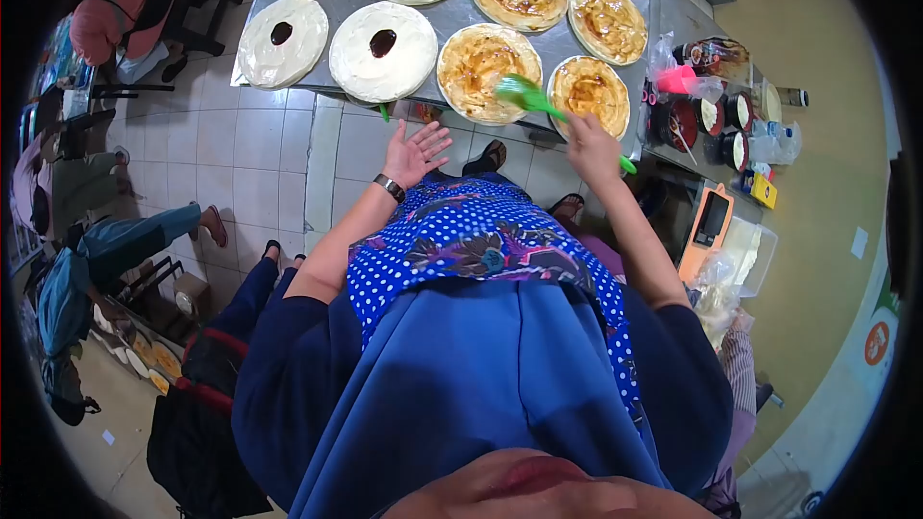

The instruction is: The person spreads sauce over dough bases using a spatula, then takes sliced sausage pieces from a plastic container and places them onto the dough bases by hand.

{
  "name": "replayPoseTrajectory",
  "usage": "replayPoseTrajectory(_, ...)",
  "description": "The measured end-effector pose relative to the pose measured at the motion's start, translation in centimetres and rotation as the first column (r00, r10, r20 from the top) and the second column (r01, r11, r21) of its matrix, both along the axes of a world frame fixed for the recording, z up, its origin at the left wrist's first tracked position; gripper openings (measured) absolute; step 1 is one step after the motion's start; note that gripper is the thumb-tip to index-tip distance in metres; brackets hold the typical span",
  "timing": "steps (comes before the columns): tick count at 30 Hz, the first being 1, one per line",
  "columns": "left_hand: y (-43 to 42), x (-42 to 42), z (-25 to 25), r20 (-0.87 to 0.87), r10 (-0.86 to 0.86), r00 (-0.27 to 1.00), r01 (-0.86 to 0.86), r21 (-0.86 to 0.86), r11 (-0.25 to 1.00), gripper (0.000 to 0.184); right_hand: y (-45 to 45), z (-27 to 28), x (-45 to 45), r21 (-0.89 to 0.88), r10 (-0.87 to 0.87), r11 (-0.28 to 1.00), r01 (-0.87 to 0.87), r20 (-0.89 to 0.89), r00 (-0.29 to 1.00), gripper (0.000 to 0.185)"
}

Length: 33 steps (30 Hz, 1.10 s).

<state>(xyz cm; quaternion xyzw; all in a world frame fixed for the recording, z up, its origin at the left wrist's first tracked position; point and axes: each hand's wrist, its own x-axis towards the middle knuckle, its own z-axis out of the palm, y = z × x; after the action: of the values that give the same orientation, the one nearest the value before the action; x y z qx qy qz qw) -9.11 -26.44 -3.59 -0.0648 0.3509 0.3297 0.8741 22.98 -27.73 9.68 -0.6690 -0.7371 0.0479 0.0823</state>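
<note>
My right hand [593, 146] is closed round the handle of a green long-handled utensil [532, 96]. Its broad head is blurred and hovers over the right edge of a flat round base smeared with brown sauce [488, 69]. Beside it, toward the right, lies another sauce-smeared round [587, 94], partly behind the handle. My left hand [415, 154] is held palm up with fingers spread, holding nothing, just off the table's front edge. Nearest to it is a round coated in white cream [369, 67], with a dark sauce blob [383, 43] on top.
More rounds stand on the metal table [447, 19], white ones at left, brown-smeared ones at right. A pink cup [677, 80], dark bowls [682, 122] and a yellow box [763, 191] sit on the right. People stand or sit at left; a phone in an orange tray [713, 216] lies right.
</note>
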Motion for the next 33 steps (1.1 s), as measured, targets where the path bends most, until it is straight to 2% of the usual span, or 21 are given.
replayPoseTrajectory(1, 0.0, 0.1, 0.0, 0.001, -0.005, 1.000, 0.005, 0.003, 1.000, 0.072, 1.1, -0.5, -1.2, 0.034, 0.085, 0.996, -0.081, -0.138, 0.987, 0.026)
replayPoseTrajectory(5, 0.6, 0.1, 0.3, -0.006, -0.033, 0.999, 0.033, 0.061, 0.998, 0.070, 4.7, -4.0, -0.8, 0.049, 0.177, 0.984, -0.172, -0.133, 0.975, 0.023)
replayPoseTrajectory(7, 0.6, -0.4, 0.3, -0.017, -0.025, 1.000, 0.027, 0.080, 0.996, 0.069, 5.8, -4.6, 3.4, 0.009, 0.006, 1.000, -0.006, -0.042, 0.999, 0.020)
replayPoseTrajectory(10, -0.1, -1.8, -0.8, -0.023, -0.005, 1.000, 0.006, 0.055, 0.998, 0.068, 6.8, -2.4, 5.2, 0.075, -0.097, 0.992, 0.099, -0.022, 0.995, 0.021)
replayPoseTrajectory(12, -0.6, -2.3, -1.2, -0.075, -0.032, 0.997, 0.032, 0.001, 0.999, 0.066, 8.1, -2.7, 2.4, 0.124, 0.093, 0.989, -0.080, -0.110, 0.990, 0.023)
replayPoseTrajectory(15, -0.5, -2.1, -0.9, -0.071, -0.055, 0.996, 0.056, 0.003, 0.998, 0.064, 10.1, -4.7, -2.0, 0.062, 0.145, 0.988, -0.139, -0.093, 0.985, 0.026)
replayPoseTrajectory(17, -0.3, -2.1, -0.9, -0.078, -0.061, 0.995, 0.063, 0.028, 0.998, 0.064, 11.2, -6.1, -2.7, 0.081, 0.072, 0.994, -0.073, 0.014, 0.997, 0.021)
replayPoseTrajectory(18, -0.4, -2.2, -1.0, -0.086, -0.060, 0.995, 0.064, 0.049, 0.997, 0.063, 11.2, -6.4, -1.7, 0.049, -0.019, 0.999, 0.017, 0.029, 0.999, 0.022)
replayPoseTrajectory(19, -0.5, -2.5, -1.1, -0.087, -0.064, 0.994, 0.068, 0.046, 0.997, 0.063, 10.4, -6.2, -0.6, 0.046, -0.022, 0.999, 0.021, 0.027, 0.999, 0.022)
replayPoseTrajectory(21, -0.6, -3.1, -1.3, -0.116, -0.058, 0.992, 0.061, 0.018, 0.998, 0.063, 7.6, -5.5, 1.4, -0.028, -0.241, 0.970, 0.241, -0.008, 0.971, 0.022)
replayPoseTrajectory(23, -0.7, -3.8, -1.4, -0.117, -0.048, 0.992, 0.048, -0.001, 0.999, 0.064, 3.4, -5.4, 2.3, -0.024, -0.320, 0.947, 0.319, -0.098, 0.942, 0.020)
replayPoseTrajectory(25, -0.9, -4.4, -1.5, -0.121, -0.029, 0.992, 0.026, -0.024, 0.999, 0.064, -0.9, -4.4, 1.3, -0.234, -0.414, 0.891, 0.388, -0.072, 0.907, 0.022)
replayPoseTrajectory(27, -0.8, -5.2, -1.5, -0.085, 0.025, 0.996, -0.025, -0.007, 1.000, 0.065, -5.4, -4.9, -0.7, -0.130, -0.307, 0.951, 0.280, -0.312, 0.899, 0.022)
replayPoseTrajectory(28, -0.7, -5.6, -1.4, -0.087, 0.035, 0.996, -0.036, -0.007, 0.999, 0.065, -6.0, -4.2, -1.9, -0.130, -0.297, 0.954, 0.269, -0.314, 0.902, 0.022)
replayPoseTrajectory(30, -0.2, -6.0, -1.1, -0.043, 0.135, 0.990, -0.135, 0.006, 0.991, 0.066, -6.3, -3.0, -3.8, -0.466, -0.432, 0.865, 0.184, -0.507, 0.746, 0.025)
replayPoseTrajectory(31, 0.2, -6.2, -0.9, -0.046, 0.147, 0.988, -0.147, 0.005, 0.989, 0.066, -5.6, -3.3, -4.3, -0.468, -0.424, 0.867, 0.172, -0.508, 0.750, 0.025)
replayPoseTrajectory(33, 0.9, -6.4, -0.3, -0.018, 0.234, 0.972, -0.233, 0.010, 0.972, 0.067, -2.7, -4.2, -4.7, -0.366, -0.541, 0.841, 0.399, -0.534, 0.650, 0.023)
